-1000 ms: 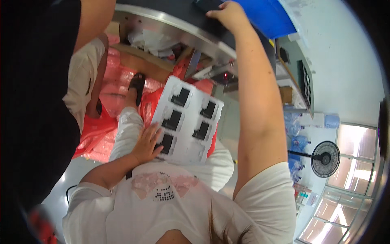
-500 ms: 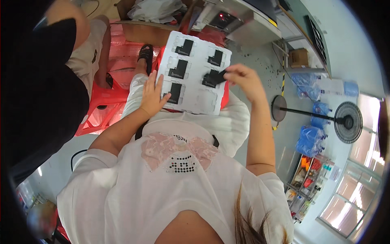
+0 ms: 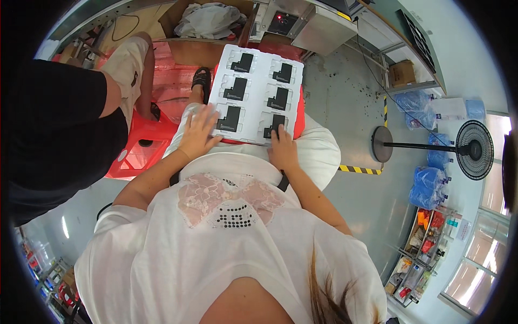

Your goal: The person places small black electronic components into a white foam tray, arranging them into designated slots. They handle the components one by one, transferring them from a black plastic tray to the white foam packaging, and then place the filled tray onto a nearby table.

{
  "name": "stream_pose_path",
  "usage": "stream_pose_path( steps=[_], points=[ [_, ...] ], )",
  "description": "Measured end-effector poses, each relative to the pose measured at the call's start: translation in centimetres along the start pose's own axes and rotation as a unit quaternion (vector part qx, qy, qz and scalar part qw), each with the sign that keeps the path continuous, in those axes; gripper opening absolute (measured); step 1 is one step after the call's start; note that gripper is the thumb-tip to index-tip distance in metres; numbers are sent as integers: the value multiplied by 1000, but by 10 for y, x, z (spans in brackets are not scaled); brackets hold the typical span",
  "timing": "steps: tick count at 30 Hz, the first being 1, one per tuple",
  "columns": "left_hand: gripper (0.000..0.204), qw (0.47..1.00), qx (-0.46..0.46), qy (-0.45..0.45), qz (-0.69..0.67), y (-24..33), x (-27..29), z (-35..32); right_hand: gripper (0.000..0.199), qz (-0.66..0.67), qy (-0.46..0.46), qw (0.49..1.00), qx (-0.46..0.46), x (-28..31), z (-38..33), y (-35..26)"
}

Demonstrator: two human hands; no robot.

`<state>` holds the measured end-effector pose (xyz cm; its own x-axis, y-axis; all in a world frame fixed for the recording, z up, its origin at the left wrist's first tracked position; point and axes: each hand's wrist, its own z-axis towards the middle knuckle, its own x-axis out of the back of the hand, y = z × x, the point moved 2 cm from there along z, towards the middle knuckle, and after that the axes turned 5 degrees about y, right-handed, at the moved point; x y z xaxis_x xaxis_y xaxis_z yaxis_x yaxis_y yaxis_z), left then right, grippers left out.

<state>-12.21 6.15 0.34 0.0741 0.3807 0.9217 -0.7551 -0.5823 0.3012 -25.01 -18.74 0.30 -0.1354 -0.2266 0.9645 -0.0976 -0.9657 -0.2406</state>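
Observation:
On my lap lies a white moulded tray (image 3: 256, 89) with two columns of pockets. Flat black L-shaped pieces that look like phone batteries sit in them, several in all. My left hand (image 3: 198, 135) rests open against the tray's left edge, fingers spread, beside the lower left battery (image 3: 229, 117). At the tray's near right corner is my right hand (image 3: 283, 149). Its stretched fingertips touch the lower right battery (image 3: 273, 123), which lies in its pocket and is partly covered by them. Above that one sits the middle right battery (image 3: 278, 98).
Something red shows under the tray. To the left, a person in black (image 3: 59, 119) sits close by a red plastic stool (image 3: 141, 146). Beyond the tray stand a cardboard box (image 3: 194, 53) with plastic bags and a metal machine (image 3: 324, 32). A pedestal fan (image 3: 472, 150) stands right.
My right hand has come down and left from the tray's right side. The battery it held now lies in the lower right pocket. My left hand stays by the left edge.

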Motion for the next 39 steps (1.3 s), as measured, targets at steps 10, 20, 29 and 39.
stream_pose_path(
  steps=[10, 20, 29, 39],
  points=[
    [58, 991, -90, -101, 18, 11, -23, 8, 40, 130, 66, 965, -219, 8, 24, 1],
    [60, 988, -106, -112, 28, 8, -23, 8, 20, 281, 6, 886, -370, -28, 36, 57],
    [57, 988, -102, -111, 17, 8, -23, 8, 34, 49, 19, 998, 45, -2, 9, 10],
    [58, 833, 283, 296, -371, -43, 56, 108, 34, 41, -5, 999, 4, -8, -5, 5]
  ],
)
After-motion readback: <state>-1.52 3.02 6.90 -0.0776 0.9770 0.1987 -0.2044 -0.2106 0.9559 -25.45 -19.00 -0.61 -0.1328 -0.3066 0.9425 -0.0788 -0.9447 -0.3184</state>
